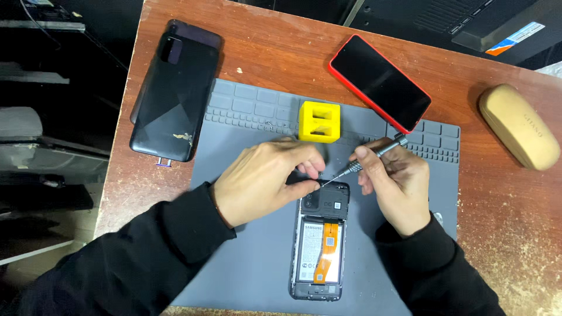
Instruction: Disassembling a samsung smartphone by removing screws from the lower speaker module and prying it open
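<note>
An opened phone (319,248) lies back-up on the grey work mat (257,257), its battery and an orange flex cable exposed. My left hand (266,178) rests on the phone's top left corner, fingers curled onto the dark cover plate. My right hand (395,181) holds a slim metal screwdriver (374,155), its tip pointing down-left to the phone's top edge beside my left fingertips.
A yellow cube-shaped block (319,122) stands on the mat behind my hands. A black phone back cover (174,93) lies at the left, a red-edged phone (379,82) at the back, a tan oval case (520,126) at the right. The wooden table's (503,205) left edge is near.
</note>
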